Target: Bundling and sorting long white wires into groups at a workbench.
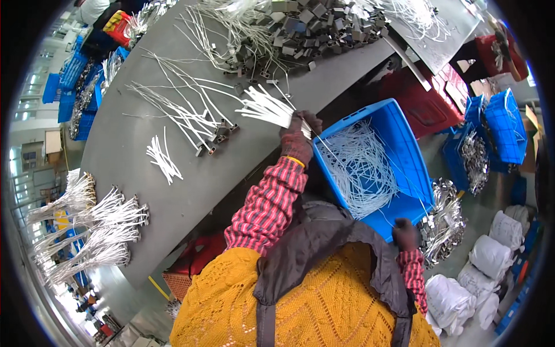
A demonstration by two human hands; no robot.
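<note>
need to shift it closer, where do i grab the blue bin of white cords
Grip the blue bin by its bare near rim, coming from your side. The right hand is already at that corner; the white cords lie low inside, leaving the rim free.

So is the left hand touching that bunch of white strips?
Touching. The head view shows the gloved left hand closed around one end of the white strips above the grey table.

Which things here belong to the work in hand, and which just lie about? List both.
In hand:
left hand gripping a bundle of white ties
blue bin of loose white ties
right hand at the bin's near corner

Lying about:
metal clips pile
red crate
white sacks
</note>
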